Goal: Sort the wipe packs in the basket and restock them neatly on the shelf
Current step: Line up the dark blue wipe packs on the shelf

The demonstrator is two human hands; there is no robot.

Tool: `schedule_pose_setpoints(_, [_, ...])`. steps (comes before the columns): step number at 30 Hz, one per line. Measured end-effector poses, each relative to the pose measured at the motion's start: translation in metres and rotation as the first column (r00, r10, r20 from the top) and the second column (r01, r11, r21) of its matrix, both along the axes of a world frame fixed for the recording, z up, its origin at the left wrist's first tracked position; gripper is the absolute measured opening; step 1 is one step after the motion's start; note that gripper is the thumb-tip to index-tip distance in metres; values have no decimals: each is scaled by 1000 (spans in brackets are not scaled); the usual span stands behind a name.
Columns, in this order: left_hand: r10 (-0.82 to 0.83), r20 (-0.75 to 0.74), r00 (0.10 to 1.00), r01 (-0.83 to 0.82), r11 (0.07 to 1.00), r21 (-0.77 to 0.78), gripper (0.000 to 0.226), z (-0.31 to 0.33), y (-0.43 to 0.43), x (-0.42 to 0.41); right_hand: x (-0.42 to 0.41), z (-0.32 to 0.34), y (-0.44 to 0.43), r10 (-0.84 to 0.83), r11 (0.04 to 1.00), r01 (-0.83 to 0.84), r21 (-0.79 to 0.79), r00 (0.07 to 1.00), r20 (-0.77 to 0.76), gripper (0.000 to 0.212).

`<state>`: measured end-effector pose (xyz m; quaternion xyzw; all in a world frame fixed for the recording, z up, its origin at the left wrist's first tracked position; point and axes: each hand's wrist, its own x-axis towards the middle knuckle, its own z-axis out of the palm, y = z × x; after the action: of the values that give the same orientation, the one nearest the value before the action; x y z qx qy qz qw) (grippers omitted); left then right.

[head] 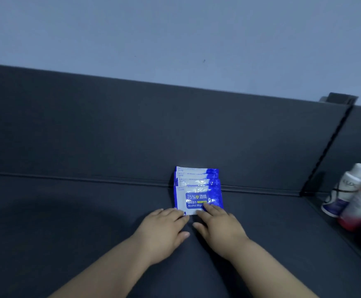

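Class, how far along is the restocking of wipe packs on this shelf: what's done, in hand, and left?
Done: about four wipe packs lie overlapped on the shelf, against its back panel. In hand: the left hand and right hand touch the front pack's near edge with straight fingers, likely squaring it. Left: unknown; no basket is in view.

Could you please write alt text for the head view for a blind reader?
The left hand and right hand touch the near edge of overlapping blue-and-white alcohol wipe packs on a dark shelf; blurred bottles stand at right.
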<state>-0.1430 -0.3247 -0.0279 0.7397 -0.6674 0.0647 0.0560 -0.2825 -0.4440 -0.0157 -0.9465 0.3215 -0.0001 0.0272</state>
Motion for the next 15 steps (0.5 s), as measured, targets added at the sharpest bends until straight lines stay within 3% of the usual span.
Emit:
schedule_pose_setpoints(2, [37,30,999,-39,997,64,57,6,9,0,7,4,15,-54,998,52,43,998,43,51])
schedule_pose_setpoints(7, [45,85,995,-47,999,23,54,19,43,0,13,13,65,-167,984,150,98,966,198,49])
schedule_pose_setpoints(15, [-72,-37,997,69,995,-75,47,30,108,-17,-25,10,156,-298,954,267,133,851,432,47])
